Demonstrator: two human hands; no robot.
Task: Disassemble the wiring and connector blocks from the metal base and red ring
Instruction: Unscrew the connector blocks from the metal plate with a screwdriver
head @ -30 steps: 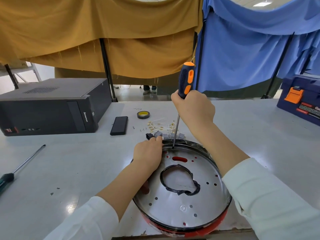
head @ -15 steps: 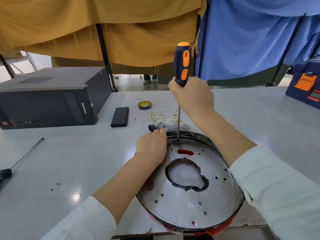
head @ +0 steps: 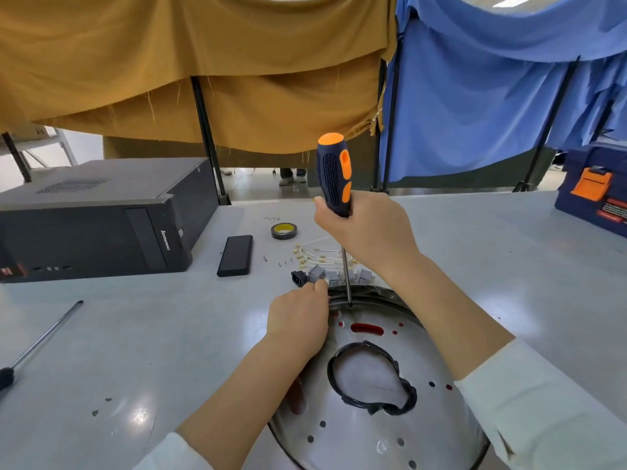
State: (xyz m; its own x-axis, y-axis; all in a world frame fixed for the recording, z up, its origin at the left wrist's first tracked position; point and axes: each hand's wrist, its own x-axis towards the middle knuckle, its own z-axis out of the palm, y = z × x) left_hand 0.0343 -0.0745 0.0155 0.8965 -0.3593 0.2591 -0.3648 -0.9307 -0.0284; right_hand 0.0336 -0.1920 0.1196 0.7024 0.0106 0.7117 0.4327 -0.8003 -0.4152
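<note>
A round metal base [head: 366, 432] with several holes and a black-edged cut-out lies near the table's front edge; red shows through its holes. My right hand [head: 368, 232] grips a blue-and-orange screwdriver [head: 333, 174] upright, its tip on the base's far rim. My left hand [head: 298, 320] rests on the rim's left side, fingers curled against a grey connector block [head: 318, 274]. More grey blocks [head: 363, 276] and a black socket [head: 297, 278] line up behind the rim. White wires with brass terminals [head: 314, 254] lie further back.
A black computer case [head: 98, 218] stands at the left, with a black slab [head: 235, 255] and a tape roll [head: 283, 231] beside it. A second screwdriver [head: 37, 344] lies at the far left. A blue toolbox [head: 597, 191] sits at the right. Loose screws [head: 285, 263] lie near the wires.
The view has shifted and drawn closer. Both hands keep their places, with the screwdriver still upright on the far rim.
</note>
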